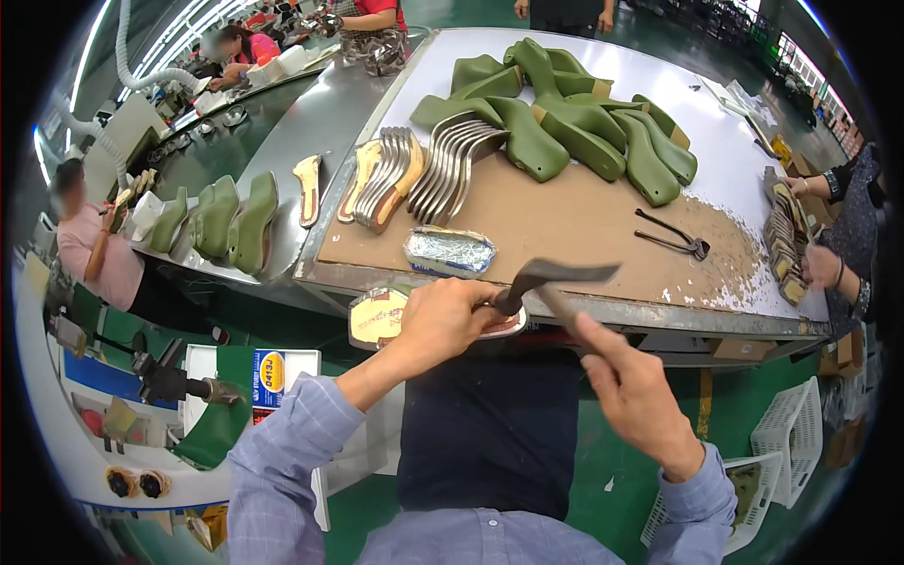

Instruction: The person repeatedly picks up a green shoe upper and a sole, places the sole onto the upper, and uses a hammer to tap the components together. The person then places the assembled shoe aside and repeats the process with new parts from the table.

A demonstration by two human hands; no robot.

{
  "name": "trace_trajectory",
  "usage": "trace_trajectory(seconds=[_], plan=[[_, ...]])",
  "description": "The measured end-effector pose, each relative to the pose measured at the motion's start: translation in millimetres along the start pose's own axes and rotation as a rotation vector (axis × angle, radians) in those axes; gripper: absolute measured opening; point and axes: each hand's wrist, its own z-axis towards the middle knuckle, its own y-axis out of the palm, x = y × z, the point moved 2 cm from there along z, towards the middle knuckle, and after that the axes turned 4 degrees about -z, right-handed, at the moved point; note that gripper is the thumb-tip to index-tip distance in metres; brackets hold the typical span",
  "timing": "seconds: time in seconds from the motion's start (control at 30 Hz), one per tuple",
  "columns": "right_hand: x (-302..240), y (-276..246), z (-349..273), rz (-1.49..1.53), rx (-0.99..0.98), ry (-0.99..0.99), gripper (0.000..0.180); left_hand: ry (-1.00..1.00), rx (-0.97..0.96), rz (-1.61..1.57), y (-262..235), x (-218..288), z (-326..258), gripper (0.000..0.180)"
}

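Note:
My left hand (441, 318) is closed over a cream-and-brown insole (377, 318) in front of the table edge. Green shows along the insole's rim, apparently a shoe last beneath it, mostly hidden by my hand. My right hand (633, 388) grips the handle of a hammer (556, 273), slightly blurred. The hammer's dark curved head is beside my left fingers; I cannot tell whether it touches the insole. Beyond my hands lies a small box (450, 251) lined with shiny foil. Farther off are a row of curved metal strips (457, 169) and several insoles (403, 188).
Green shoe lasts (574, 122) are heaped on the table (395, 259), with pincers (673, 235) at right. More lasts (252, 221) stand on the left bench. A co-worker's hands (824, 266) handle stacked pieces (783, 235) at far right. White baskets (786, 428) stand on the floor.

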Motion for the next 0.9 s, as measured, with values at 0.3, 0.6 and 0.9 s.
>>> trace_trajectory(seconds=[0.3, 0.6, 0.9], plan=[[60.1, 13.0, -55.9, 0.466, 0.235, 0.455, 0.050, 0.313, -0.069, 0.378, -20.5, -25.7, -18.3, 0.068], [56.0, 5.2, -85.9, 0.556, 0.258, 0.445, 0.057, 0.444, 0.038, 0.363, -8.5, -30.1, -15.2, 0.055], [22.7, -36.3, -51.1, -0.017, 0.261, 0.030, 0.057, 0.431, -0.012, 0.347, -10.2, -31.0, -15.9, 0.058]])
